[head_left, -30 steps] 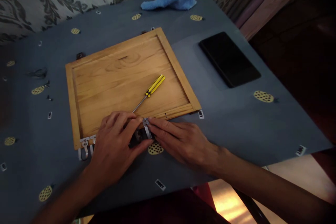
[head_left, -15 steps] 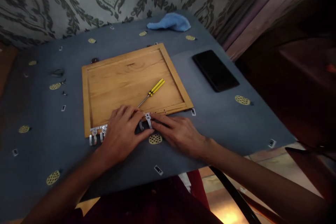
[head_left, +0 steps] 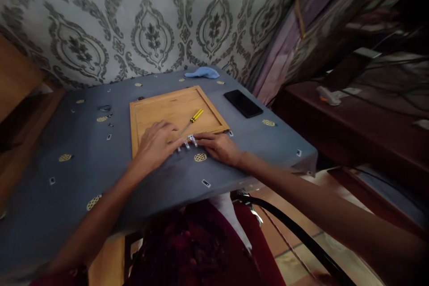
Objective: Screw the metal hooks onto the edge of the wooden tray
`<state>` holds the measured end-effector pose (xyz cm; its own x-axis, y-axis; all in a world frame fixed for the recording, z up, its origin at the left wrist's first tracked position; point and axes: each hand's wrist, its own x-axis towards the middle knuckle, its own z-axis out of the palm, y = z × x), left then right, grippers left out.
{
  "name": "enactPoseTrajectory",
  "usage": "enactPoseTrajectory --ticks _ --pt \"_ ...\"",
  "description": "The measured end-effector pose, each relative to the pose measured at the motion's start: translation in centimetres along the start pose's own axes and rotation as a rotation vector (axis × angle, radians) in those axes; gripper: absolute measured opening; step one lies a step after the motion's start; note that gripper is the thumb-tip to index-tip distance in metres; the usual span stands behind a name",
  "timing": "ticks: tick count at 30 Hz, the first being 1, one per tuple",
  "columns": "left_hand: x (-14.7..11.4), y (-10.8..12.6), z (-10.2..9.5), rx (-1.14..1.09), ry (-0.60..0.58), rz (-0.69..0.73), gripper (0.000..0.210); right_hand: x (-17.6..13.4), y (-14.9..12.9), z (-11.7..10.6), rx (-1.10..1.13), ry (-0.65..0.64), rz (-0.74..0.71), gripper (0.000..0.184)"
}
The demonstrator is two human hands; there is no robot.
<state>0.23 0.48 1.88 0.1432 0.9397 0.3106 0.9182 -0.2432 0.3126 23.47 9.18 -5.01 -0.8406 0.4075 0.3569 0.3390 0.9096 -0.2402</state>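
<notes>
So the person has both hands at the near edge of a framed wooden board [head_left: 159, 109], which lies flat on the blue table [head_left: 254, 140]. Looks like the left hand [head_left: 156, 144] is there to steady things: its fingers drape bent over the frame, thumb reaching toward the metal clips [head_left: 193, 140]. Can't tell if it's pinching 1 of them. The right hand [head_left: 221, 146] comes in from the other side, fingers close together and tips right by the rightmost clip, probably to keep it lined up; can't tell if they're gripping it. The yellow screwdriver [head_left: 197, 115] rests on the board, tip toward the hands, handy to grab I'd guess.

Position-wise, the clips sit between the 2 hands, prongs poking past the edge, just right of the left thumb. Most of the board lies beyond the hands.
</notes>
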Motion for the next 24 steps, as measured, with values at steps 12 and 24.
enactPoseTrajectory --ticks 12,24 --pt "-7.9 -9.8 -0.5 0.129 0.248 -0.151 0.025 0.5 1.0 1.1 -0.011 0.038 -0.029 0.044" --pt "-7.7 -10.7 1.8 0.26 0.271 -0.187 0.033 0.9 0.2 0.7 -0.056 0.035 -0.043 0.047"
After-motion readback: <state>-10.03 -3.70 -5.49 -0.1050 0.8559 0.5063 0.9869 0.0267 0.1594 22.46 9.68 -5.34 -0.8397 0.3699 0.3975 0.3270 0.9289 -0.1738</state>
